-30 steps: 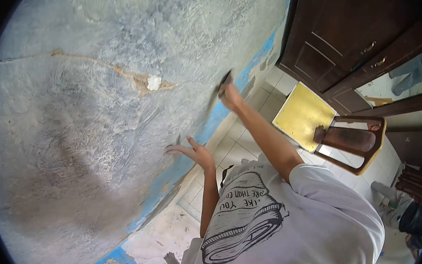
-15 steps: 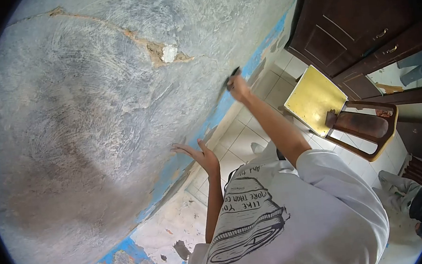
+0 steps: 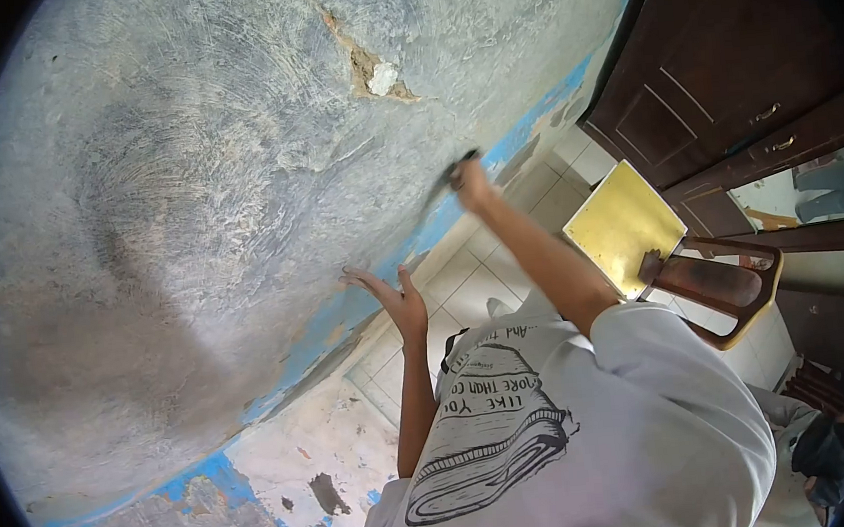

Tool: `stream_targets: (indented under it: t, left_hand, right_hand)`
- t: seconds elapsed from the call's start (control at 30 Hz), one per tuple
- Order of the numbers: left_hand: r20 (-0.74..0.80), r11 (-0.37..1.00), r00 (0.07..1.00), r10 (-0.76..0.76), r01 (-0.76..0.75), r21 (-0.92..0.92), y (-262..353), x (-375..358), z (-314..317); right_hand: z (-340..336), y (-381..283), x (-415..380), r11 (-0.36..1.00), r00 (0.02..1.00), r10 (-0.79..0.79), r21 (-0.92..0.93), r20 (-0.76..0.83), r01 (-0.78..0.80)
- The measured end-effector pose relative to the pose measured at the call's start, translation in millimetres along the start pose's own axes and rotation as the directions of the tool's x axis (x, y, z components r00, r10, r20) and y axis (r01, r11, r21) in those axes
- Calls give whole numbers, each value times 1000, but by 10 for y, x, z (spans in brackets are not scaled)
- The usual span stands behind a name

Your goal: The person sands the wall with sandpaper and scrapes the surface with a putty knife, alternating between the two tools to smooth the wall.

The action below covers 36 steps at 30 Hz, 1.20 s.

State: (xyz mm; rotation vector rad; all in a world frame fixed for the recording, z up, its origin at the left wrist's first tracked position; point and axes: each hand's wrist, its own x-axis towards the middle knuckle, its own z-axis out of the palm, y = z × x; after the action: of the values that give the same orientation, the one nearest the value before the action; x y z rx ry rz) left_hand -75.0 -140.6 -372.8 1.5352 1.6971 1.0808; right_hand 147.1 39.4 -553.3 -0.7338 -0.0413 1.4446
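My right hand [image 3: 474, 187] is closed around a dark, thin hand tool [image 3: 464, 164] that looks like a scraper. Held against the rough grey wall [image 3: 224, 180], the tool is just above the blue painted strip [image 3: 439, 224], and its edge is blurred. My left hand [image 3: 403, 300] has its fingers spread, with the fingertips at the wall near the strip and nothing held. A broken patch with a white lump [image 3: 383, 78] and exposed brown filling shows higher on the wall.
A chair with a yellow seat [image 3: 625, 229] stands on the tiled floor [image 3: 480, 294] to the right. Behind it is a dark brown wardrobe [image 3: 696, 69] with handles and a mirror [image 3: 817, 191]. Dark clothes or bags [image 3: 829, 444] lie at the lower right.
The view has shifted, so the broken patch appears further right and higher. My right hand has moved slightly along the wall with the tool. The left hand keeps its spread pose.
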Motion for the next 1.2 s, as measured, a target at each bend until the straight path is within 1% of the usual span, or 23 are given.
stream_targets:
  t: [0.07,0.1,0.13,0.2,0.23,0.3,0.33,0.4,0.43,0.5,0.53,0.6,0.63,0.67,0.73,0.8,0.87,0.97,1.07,1.17,1.2]
  left_hand:
    - [-32,999,999,-30,31,42,70,4,49]
    - [-49,997,998,-48,51,64,89,0,68]
    - [-6,996,997,-77,77,55,43,11,78]
    - [64,989,988,-144,142,36,-97,-22,124]
    - [80,978,979,-188,194,-80,-13,-95,164]
    - [121,907,960,-253,279,-317,270,-203,264]
    - [181,830,936,-303,353,-431,312,-264,346]
    - [313,616,880,-357,474,-629,416,-402,536]
    - [403,588,848,-344,529,-612,376,-456,645]
    - [561,539,771,-300,622,-568,202,-537,873]
    - [580,512,770,-265,622,-592,243,-573,987]
    - [471,732,853,-226,467,-496,327,-672,1210]
    - [426,821,882,-204,391,-416,487,-704,1269]
    - [398,837,903,-161,338,-430,633,-703,1288]
    - [376,743,898,-230,411,-528,783,-706,1374]
    - [344,556,887,-310,462,-691,952,-699,1420]
    - [321,238,859,-399,435,-868,1181,-691,1448]
    - [357,85,826,-436,432,-898,760,-663,1613]
    - [287,-50,784,-551,312,-949,720,-763,1660]
    - [205,-68,778,-593,205,-976,418,-999,1740]
    - [203,-58,768,-607,212,-976,355,-1056,1721]
  right_hand:
    - [22,709,-471,988,967,151,-9,204,-153]
    - [349,705,-945,948,942,311,-111,129,-298]
    - [729,544,-1481,942,918,335,-61,213,-329]
    - [1030,43,-2004,903,866,427,-168,260,-395]
    - [1060,-138,-2151,875,832,480,-225,278,-429]
    - [973,-521,-2209,838,825,509,-361,245,-409]
    - [888,-728,-2189,813,824,518,-431,230,-391]
    - [652,-1131,-2191,824,836,491,-442,243,-356]
    - [554,-1331,-2182,826,840,481,-453,253,-336]
    - [286,-1603,-2142,789,803,503,-550,320,-275]
    - [212,-1712,-2131,768,779,520,-592,351,-246]
    - [73,-1844,-2141,720,803,528,-647,277,-251]
    - [47,-1903,-2182,697,817,527,-669,235,-257]
    - [37,-1953,-2205,656,809,559,-694,181,-297]
    - [43,-2031,-2228,586,802,580,-758,145,-287]
    - [111,-2073,-2263,505,783,612,-816,109,-282]
    - [201,-2100,-2323,404,755,653,-869,56,-285]
    - [-39,-1866,-2208,314,714,700,-887,-25,-339]
    - [-256,-1657,-2015,169,646,759,-936,-77,-310]
    - [-132,-1579,-2139,153,677,734,-957,-57,-246]
    - [-157,-1553,-2169,179,662,748,-949,-40,-259]
